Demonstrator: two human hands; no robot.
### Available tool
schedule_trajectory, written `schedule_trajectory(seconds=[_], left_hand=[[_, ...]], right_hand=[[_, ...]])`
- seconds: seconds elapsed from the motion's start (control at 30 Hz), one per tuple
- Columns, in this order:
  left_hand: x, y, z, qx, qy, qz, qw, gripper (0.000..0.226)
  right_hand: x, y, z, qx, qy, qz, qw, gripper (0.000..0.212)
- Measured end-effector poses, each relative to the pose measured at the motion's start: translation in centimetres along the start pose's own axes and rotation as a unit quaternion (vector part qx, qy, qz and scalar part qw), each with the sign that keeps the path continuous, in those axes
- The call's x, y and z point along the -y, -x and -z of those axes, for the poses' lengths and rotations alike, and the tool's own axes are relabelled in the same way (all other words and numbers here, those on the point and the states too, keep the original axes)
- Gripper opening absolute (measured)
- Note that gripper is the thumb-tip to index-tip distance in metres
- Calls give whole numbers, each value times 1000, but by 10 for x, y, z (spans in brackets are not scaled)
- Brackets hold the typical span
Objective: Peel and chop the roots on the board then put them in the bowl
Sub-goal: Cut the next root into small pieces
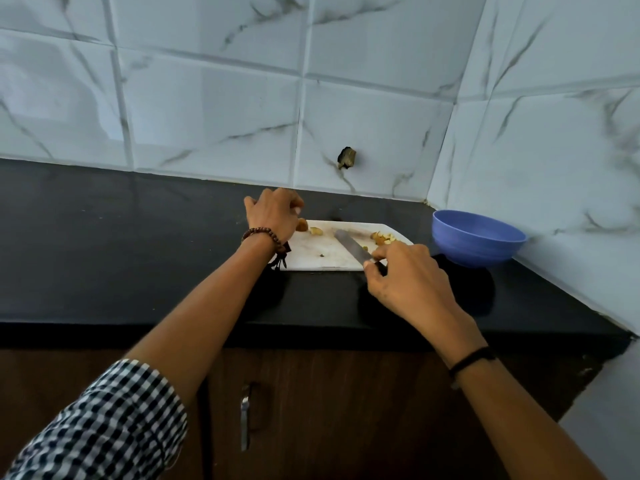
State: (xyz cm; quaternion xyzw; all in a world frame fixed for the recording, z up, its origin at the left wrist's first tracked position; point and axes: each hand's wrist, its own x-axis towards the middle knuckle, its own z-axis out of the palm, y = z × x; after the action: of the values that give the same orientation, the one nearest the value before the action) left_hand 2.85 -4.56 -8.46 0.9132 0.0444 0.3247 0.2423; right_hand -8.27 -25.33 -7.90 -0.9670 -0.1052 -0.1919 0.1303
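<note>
A white cutting board (325, 256) lies on the black counter. At its far left corner my left hand (273, 213) curls its fingers round a brown root piece (302, 225). A small yellowish piece (316, 231) lies just right of it. A pile of chopped root pieces (382, 238) sits at the board's far right. My right hand (405, 275) grips the handle of a knife (351, 247), whose blade lies flat across the board and points to the far left. A blue bowl (476, 240) stands right of the board.
The black counter (138, 258) runs to the tiled wall (207, 98) behind and the side wall on the right, close behind the bowl. A dark hole (346, 157) marks the back tile. Below the counter edge is a wooden cabinet with a metal handle (245, 415).
</note>
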Motion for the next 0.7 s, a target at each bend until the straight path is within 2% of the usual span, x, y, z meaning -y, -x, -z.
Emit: schedule_trajectory(seconds=[0.17, 0.3, 0.43, 0.7], left_hand=[[-1, 0, -5, 40, -30, -49, 998, 20], [-4, 5, -7, 87, -107, -109, 984, 21], [-5, 6, -6, 106, -145, -144, 973, 22], [-7, 4, -5, 101, -136, -211, 963, 18]], right_hand=[[-22, -8, 1, -5, 7, -38, 999, 30], [-32, -12, 0, -6, 14, -56, 998, 33], [-30, -11, -4, -34, -4, -41, 999, 32], [-8, -23, -19, -68, -98, 1, 993, 27]])
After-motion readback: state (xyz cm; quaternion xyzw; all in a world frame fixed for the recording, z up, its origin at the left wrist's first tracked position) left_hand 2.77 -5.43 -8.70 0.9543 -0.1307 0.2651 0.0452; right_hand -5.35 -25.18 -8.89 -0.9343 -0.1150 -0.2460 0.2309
